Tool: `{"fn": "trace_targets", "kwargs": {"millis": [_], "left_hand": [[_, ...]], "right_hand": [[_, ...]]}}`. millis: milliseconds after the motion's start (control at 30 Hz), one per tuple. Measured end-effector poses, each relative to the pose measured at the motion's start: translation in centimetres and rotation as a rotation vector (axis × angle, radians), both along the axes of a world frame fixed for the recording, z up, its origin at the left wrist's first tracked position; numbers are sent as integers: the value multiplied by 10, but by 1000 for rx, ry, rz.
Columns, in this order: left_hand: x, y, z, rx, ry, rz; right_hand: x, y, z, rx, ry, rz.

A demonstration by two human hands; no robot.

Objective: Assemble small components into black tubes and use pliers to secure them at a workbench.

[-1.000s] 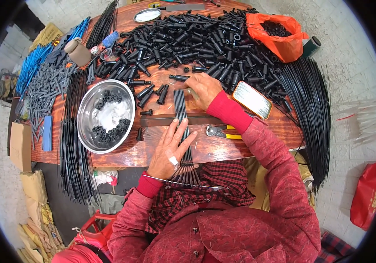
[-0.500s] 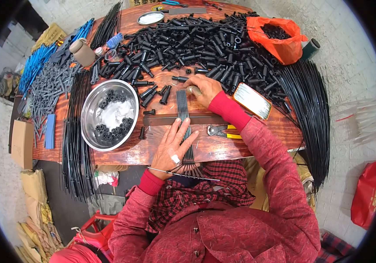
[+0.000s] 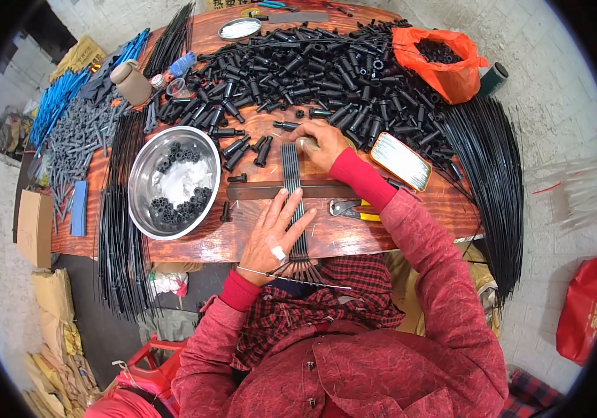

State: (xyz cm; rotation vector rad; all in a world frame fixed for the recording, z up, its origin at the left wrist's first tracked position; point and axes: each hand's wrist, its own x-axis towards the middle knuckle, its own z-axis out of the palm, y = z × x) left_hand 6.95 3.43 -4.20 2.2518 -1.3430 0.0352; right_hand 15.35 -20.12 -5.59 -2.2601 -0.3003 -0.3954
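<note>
My left hand lies flat with its fingers spread, pressing on a row of thin dark rods laid side by side. The rods cross a dark flat bar on the table, and their near ends fan out over my lap beside a thin crosswise rod. Beyond the far ends of the rods, my right hand is closed around a small light-coloured object that shows only partly; I cannot tell its kind. Yellow-handled pincers lie just right of the rods.
A steel bowl holds black ring-shaped parts and white powder. Black tubular fittings heap across the far table. Right of my hand lies an orange-rimmed tray; an orange bag stands beyond. Rod bundles overhang the edge.
My right hand has shifted very slightly left. My left hand stays flat on the rods.
</note>
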Motion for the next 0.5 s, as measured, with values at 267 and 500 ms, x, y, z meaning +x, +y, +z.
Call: {"fn": "trace_targets", "kwargs": {"millis": [267, 500], "left_hand": [[0, 0, -1, 8, 1, 3], [0, 1, -3, 25, -13, 20]], "right_hand": [[0, 1, -4, -134, -125, 8], [-4, 6, 2, -41, -37, -12]]}}
